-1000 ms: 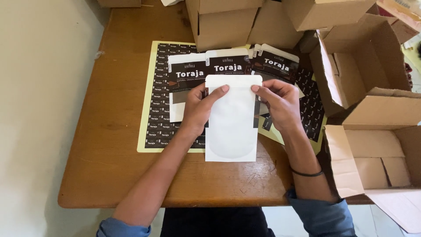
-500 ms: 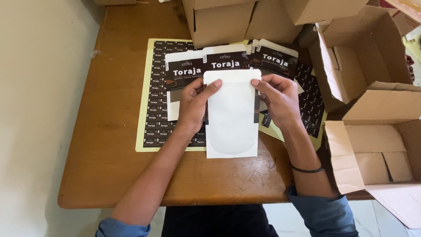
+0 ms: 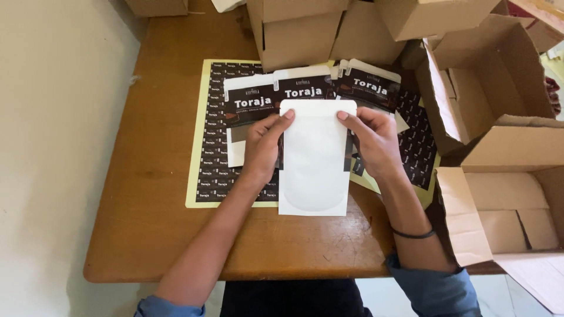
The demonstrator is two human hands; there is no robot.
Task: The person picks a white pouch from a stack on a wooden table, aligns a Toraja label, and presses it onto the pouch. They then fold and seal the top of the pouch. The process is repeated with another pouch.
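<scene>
A blank white pouch [image 3: 314, 158] lies flat on the wooden table [image 3: 153, 194], upright with a rounded clear window low on it. My left hand [image 3: 262, 147] grips its left edge, fingertips at the upper left corner. My right hand [image 3: 373, 141] holds the right edge, fingertips at the upper right corner. Behind the pouch lie three labelled pouches [image 3: 305, 88] with dark labels, spread side by side. Under them sits a yellow-edged sheet of small dark stickers [image 3: 211, 147].
Open cardboard boxes [image 3: 499, 82] crowd the right side, one at the near right [image 3: 517, 205] with flaps out. More closed boxes [image 3: 296, 29] stand along the back edge. A pale wall or floor [image 3: 53, 147] runs along the left of the table.
The white pouch and both hands have stayed put. The view has shifted slightly, with the table edge sitting a little lower in frame.
</scene>
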